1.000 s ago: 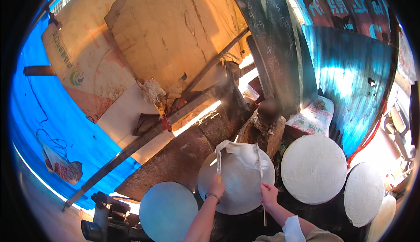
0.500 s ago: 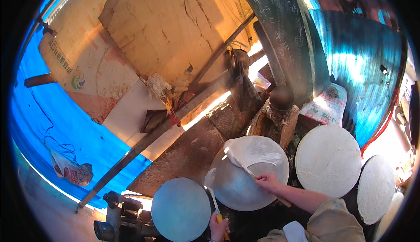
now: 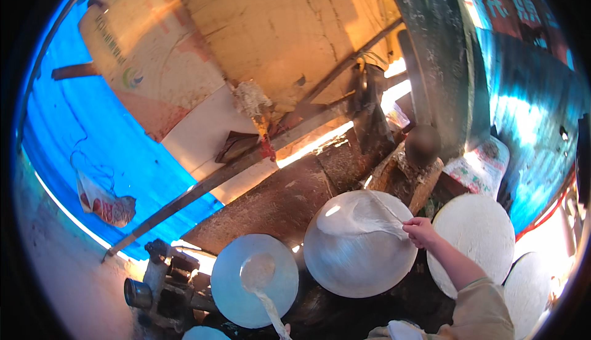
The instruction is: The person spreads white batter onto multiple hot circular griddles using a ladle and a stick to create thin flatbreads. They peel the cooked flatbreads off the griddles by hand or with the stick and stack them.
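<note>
My right hand (image 3: 420,232) is closed around a thin, long-handled spreader (image 3: 386,208), its far part lying over the big domed round griddle (image 3: 360,272). Pale wet batter (image 3: 345,220) covers the griddle's upper part, with streaks reaching toward my right hand. At the lower edge only a bit of my left hand (image 3: 287,328) shows, at the handle end of a batter-coated ladle (image 3: 269,311). The ladle's round bowl is over or in a blue-grey round surface (image 3: 225,284); whether that is liquid or a lid I cannot tell.
Two pale discs (image 3: 471,235) (image 3: 527,284) stand at the right. A dark metal machine part (image 3: 161,284) sits at lower left, beside a blue sheet wall (image 3: 92,149). Logs (image 3: 428,186) lie behind the griddle; a wooden pole (image 3: 203,189) slants across.
The ladle has moved left from the griddle's side to the blue-grey round surface. My right hand has shifted right and up with the spreader, and batter covers more of the griddle. The view has shifted.
</note>
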{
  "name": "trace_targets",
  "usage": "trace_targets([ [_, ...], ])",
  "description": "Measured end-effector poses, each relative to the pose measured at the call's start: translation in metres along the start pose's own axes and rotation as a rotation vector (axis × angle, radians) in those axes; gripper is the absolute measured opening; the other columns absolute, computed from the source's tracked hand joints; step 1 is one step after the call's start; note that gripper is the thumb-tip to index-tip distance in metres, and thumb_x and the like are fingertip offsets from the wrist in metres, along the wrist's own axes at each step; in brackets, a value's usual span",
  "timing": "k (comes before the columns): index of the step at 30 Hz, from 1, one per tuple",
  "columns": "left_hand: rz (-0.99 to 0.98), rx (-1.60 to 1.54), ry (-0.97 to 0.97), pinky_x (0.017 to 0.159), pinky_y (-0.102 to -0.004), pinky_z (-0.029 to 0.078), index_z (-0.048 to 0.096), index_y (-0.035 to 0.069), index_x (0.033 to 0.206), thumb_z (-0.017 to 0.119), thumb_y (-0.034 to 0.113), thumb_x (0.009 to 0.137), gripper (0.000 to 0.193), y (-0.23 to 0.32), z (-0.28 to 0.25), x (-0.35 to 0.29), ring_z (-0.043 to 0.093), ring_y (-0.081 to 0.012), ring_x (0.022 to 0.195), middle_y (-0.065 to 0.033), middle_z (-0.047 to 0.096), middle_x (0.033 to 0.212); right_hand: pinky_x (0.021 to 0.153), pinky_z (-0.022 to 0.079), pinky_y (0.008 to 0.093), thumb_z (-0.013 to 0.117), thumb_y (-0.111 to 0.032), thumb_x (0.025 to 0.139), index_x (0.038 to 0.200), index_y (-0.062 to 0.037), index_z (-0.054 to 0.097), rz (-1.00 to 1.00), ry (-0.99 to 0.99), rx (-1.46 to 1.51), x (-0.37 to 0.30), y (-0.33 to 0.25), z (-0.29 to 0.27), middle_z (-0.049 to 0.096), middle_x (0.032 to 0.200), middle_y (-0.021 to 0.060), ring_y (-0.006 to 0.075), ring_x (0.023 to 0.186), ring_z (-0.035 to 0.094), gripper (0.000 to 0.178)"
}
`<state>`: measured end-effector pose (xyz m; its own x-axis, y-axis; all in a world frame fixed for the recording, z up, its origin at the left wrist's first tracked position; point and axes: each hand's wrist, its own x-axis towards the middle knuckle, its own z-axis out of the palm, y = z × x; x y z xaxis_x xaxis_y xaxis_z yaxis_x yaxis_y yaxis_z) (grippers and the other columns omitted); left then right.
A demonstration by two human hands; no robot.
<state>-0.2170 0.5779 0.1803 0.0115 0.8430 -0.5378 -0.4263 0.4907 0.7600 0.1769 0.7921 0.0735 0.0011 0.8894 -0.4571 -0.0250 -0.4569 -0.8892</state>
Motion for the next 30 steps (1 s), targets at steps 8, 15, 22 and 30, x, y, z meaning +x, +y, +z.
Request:
trace_targets([
  [8,0.085,-0.342,-0.037,0.035,-0.0141,0.027,0.036,0.012,0.128,0.047,0.012,0.091,0.039,-0.014,-0.014,-0.012,0.031,-0.0025,0.043,0.0015,0.036,0.065,0.035,0.034,0.0213,0.069,-0.013,0.074,0.095,-0.0057,0.068,0.062,-0.271,-0.198,0.005,0.003,-0.023,0.058,0.061,0.0007,0.0059,0.04,0.044,0.022],
  [15,0.118,-0.493,-0.003,0.036,-0.0145,0.029,0.034,0.012,0.13,0.044,0.01,0.092,0.039,-0.008,0.007,-0.004,0.033,-0.003,0.044,-0.0007,0.039,0.071,0.034,0.029,0.0216,0.068,-0.015,0.075,0.089,-0.0054,0.065,0.215,-0.402,-0.102,-0.003,-0.013,0.029,0.052,0.056,-0.0014,0.0057,0.037,0.038,0.017],
  [22,0.134,-0.369,-0.044,0.037,-0.0142,0.029,0.036,0.008,0.127,0.048,0.003,0.087,0.042,0.018,0.029,0.013,0.033,-0.0039,0.047,-0.0016,0.04,0.081,0.034,0.027,0.0189,0.066,-0.014,0.075,0.093,-0.0058,0.064,0.032,-0.034,-0.174,0.036,-0.026,-0.003,0.051,0.057,-0.0014,0.0049,0.038,0.038,0.019],
  [30,0.098,-0.503,-0.283,0.033,-0.017,0.03,0.042,0.014,0.124,0.053,0.009,0.087,0.039,0.0,0.002,0.012,0.035,-0.0077,0.044,-0.0035,0.042,0.077,0.034,0.029,0.0211,0.068,-0.015,0.074,0.094,-0.0048,0.066,-0.016,-0.385,-0.366,0.043,-0.006,-0.042,0.053,0.059,-0.0015,0.0053,0.04,0.04,0.023],
])
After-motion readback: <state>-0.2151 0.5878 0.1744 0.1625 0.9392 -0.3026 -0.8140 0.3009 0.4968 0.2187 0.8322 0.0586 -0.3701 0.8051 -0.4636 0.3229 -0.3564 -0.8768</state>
